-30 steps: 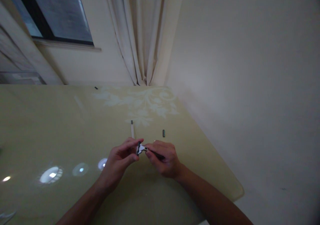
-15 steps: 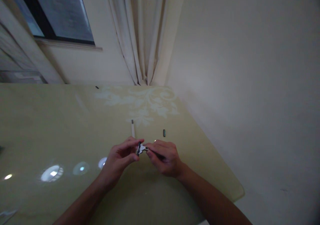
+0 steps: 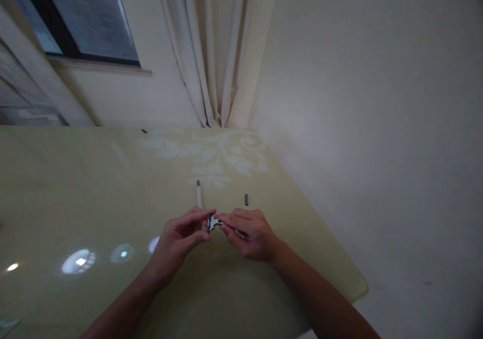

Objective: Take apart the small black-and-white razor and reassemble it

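You have what looks like a small razor point(image 3: 214, 223) up in front of you, between your two hands, over the table point(image 3: 302, 258). Your left hand point(image 3: 175, 239) pinches the dark head point(image 3: 209, 223) with the thumb at one end and a finger at the other. Your right hand point(image 3: 252, 234) is closed around the other end, so most of that part is hidden.

If the head has a blade in it, your left fingers could get cut, because they sit right by its edges (I can't see which way any sharp side points). If you push or twist hard, the head might pop off, since both pinches are so close together. Then it could hop away and slide, as the table top looks shiny and smooth. It might also bump the white stick point(image 3: 198, 194) or the little dark block point(image 3: 246, 199), which lie just past your hands. Squeeze too softly, and the razor could slip, because only fingertips hold the head.
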The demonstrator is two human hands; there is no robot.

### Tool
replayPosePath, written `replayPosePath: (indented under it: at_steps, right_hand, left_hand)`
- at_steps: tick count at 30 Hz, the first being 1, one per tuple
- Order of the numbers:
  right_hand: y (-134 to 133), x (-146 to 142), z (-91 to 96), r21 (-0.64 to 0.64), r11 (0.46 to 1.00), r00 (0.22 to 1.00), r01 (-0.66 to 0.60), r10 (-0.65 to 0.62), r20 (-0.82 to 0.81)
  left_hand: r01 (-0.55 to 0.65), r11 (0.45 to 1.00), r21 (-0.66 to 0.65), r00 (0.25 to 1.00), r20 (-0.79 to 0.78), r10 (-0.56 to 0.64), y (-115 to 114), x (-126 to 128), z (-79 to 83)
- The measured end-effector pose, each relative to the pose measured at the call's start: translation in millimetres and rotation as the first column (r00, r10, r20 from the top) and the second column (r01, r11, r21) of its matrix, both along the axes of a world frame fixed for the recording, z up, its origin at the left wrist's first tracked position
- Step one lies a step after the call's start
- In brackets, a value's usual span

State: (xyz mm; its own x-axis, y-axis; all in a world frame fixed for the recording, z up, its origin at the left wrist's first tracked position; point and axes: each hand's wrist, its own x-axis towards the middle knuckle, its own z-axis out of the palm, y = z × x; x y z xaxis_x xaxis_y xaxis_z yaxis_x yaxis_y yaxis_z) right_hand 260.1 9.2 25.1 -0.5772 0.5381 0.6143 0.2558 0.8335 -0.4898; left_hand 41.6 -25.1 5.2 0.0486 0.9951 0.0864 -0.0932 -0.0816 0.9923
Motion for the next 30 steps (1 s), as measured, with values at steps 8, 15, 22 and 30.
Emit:
replayPosePath:
  at_steps: [8,15,22,30]
  right_hand:
    - [4,5,2.3,0.039,0.999,0.998,-0.016,0.014,0.059]
    - [4,6,1.7,0.015,1.000,0.998,-0.015,0.014,0.061]
    - [-2,-1,1.2,-0.029,1.000,1.000,-0.001,0.001,-0.005]
    - [-4,-5,0.8,-0.133,0.989,0.995,-0.062,0.052,-0.082]
  left_hand:
    - [0.012,1.000,0.021,0.993,-0.115,-0.009,0,-3,3.6]
    - [0.013,0.999,-0.042,0.998,-0.062,-0.015,-1,-2,-1.1]
    - [-0.048,0.998,-0.045,0.999,0.023,0.049,-5,4,-2.6]
    - [-0.085,0.995,-0.054,0.988,0.127,0.091,-11,13,-8.8]
